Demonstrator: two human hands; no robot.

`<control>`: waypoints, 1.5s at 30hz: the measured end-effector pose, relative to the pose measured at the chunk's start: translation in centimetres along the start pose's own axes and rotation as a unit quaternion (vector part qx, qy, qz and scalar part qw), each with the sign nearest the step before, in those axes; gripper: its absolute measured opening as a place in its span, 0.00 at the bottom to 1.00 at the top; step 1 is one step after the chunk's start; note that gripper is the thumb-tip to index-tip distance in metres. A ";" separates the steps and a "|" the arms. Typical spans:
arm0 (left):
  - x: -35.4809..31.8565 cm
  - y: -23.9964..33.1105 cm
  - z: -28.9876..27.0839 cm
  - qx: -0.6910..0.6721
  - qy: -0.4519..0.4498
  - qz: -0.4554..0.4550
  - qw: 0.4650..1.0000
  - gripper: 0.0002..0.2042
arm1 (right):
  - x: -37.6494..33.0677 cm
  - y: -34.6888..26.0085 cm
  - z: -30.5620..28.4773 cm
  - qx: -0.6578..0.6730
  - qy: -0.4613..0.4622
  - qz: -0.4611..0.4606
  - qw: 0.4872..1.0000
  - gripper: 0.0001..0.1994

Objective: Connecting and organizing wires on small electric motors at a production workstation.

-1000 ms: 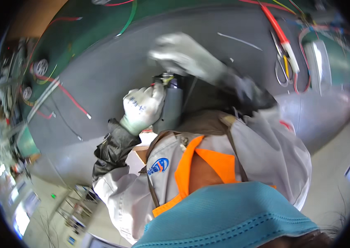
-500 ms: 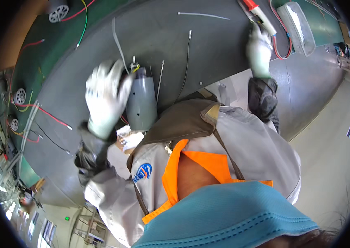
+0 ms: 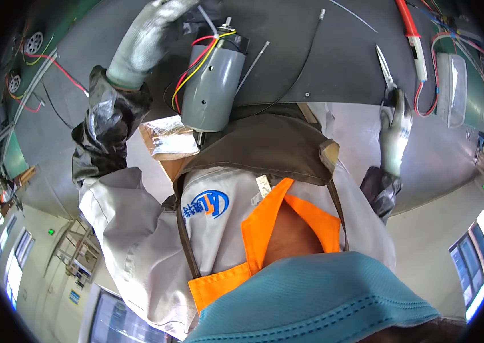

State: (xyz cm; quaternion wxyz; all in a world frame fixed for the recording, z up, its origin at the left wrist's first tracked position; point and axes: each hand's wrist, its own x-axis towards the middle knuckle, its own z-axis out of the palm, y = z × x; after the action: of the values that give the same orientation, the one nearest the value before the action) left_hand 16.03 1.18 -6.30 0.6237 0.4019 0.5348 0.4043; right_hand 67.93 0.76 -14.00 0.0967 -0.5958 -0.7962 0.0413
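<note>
Grey motor cylinder [image 3: 214,86], trailing red and yellow wires [image 3: 196,54], stands against our chest at the near edge of the dark mat [image 3: 322,57]. Our left hand [image 3: 148,37], gloved, curls over its far end, though we cannot tell how tightly. Our right hand [image 3: 395,128] pinches small pliers [image 3: 385,71] far to the right. Between them lie cable ties [image 3: 253,57], a black cable [image 3: 305,63] and a red tool [image 3: 413,34].
</note>
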 end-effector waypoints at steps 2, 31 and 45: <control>0.2 -0.5 -0.6 -0.090 0.005 -0.003 0.996 0.19 | -1.3 -0.6 -0.3 -0.045 -0.061 0.051 0.996 0.42; -11.2 1.6 -3.0 0.687 0.087 0.082 0.717 0.27 | 14.8 -13.4 -4.4 -0.107 -0.108 -0.060 0.986 0.23; -3.0 -8.4 0.1 0.428 0.572 0.224 0.663 0.42 | 21.6 -37.5 6.3 0.407 -0.349 -0.218 0.815 0.24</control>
State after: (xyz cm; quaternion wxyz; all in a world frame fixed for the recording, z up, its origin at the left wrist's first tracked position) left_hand 16.43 -4.52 -13.08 -0.1554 0.4218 0.7942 0.4089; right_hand 25.57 10.97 -11.12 0.0523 -0.2578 -0.7960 0.5451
